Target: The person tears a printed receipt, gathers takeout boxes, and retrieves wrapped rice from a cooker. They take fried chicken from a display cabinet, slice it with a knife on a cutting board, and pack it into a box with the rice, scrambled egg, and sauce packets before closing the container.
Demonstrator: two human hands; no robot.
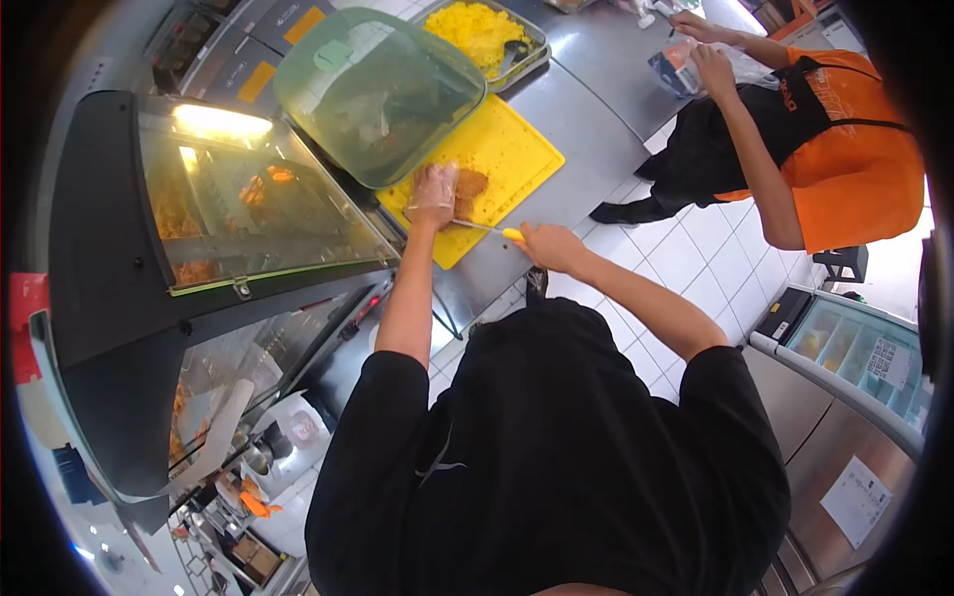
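My left hand, in a clear plastic glove, presses on a brown fried cutlet. Its fingers are partly hidden under the glove's glare. The cutlet lies on a yellow cutting board dotted with crumbs. Closed around the yellow handle of a knife is my bare right hand. The blade points left and reaches the near edge of the cutlet, close to my left wrist.
A large green translucent tub overlaps the board's far side. Behind it sits a metal tray of yellow food. A lit glass display case stands at left. On the right, a co-worker in an orange shirt handles a plastic package.
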